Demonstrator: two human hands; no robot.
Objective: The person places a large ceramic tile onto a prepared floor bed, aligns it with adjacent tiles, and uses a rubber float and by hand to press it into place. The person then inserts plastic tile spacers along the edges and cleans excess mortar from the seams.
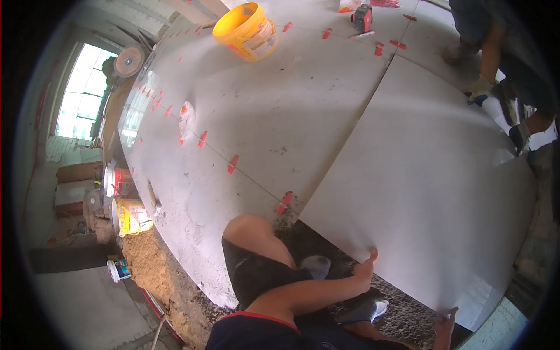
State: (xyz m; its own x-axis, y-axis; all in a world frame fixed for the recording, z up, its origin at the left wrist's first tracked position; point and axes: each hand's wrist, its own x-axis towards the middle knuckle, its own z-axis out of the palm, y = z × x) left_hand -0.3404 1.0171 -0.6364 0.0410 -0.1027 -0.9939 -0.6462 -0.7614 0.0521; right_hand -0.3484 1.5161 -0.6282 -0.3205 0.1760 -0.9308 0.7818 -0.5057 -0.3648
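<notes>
A large, light grey floor tile lies before me, its near edge over dark, rough mortar. My left hand grips that near edge, thumb on top and the other fingers hidden beneath. Further right, near the tile's corner, my right hand holds the same edge with its thumb up. Across the tile, a co-worker's gloved hands are at the far right edge. The tile's left edge runs along the laid floor tiles, with a dark line between them.
Red levelling clips stand along the tile joints. A yellow bucket and a red-and-black tool sit on the far tiles. At left are a sand heap, another yellow bucket and a white-and-red bucket.
</notes>
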